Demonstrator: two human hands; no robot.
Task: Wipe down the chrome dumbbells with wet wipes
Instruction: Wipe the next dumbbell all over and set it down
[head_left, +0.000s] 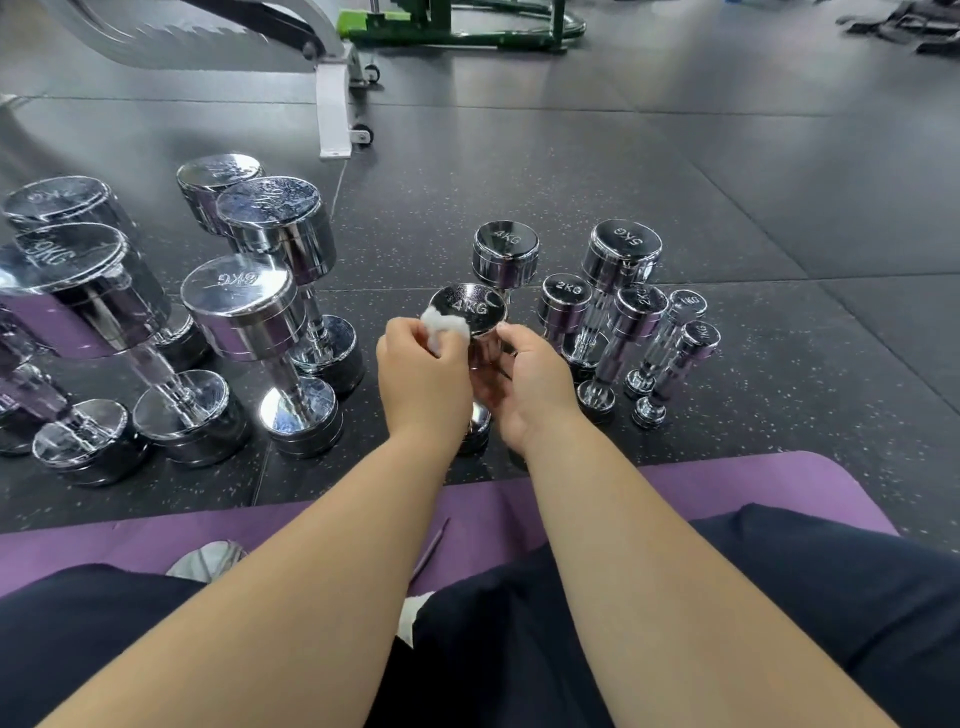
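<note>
A chrome 4KG dumbbell (470, 306) is stood on end on the speckled black rubber floor (675, 156), just beyond the front edge of a purple mat (753, 483). Its round, mirror-smooth top face is stamped with raised lettering. A crumpled white wet wipe (445, 327) is pinched in the left hand (421, 374) and pressed against the near left rim of that face. The right hand (530, 379) is curled round the dumbbell just below its upper head, so the 2 hands are held close together on either side of it.

Just behind it a second 4KG dumbbell (505, 249) is stood upright. To the right, a 5KG dumbbell (622, 249), 2 2KG dumbbells (565, 299) and 2 slim 1KG dumbbells (687, 306) are packed closely, all on end. Towards the floor's left edge, larger dumbbells (244, 301) with thick cylindrical heads are grouped, 1 stamped 9KG. A narrow strip of bare floor is left between that group and the held dumbbell.

Wide open floor is seen beyond the weights, bounded at the far edge by a white bench frame (332, 104) on small wheels and a green frame (457, 26).
</note>
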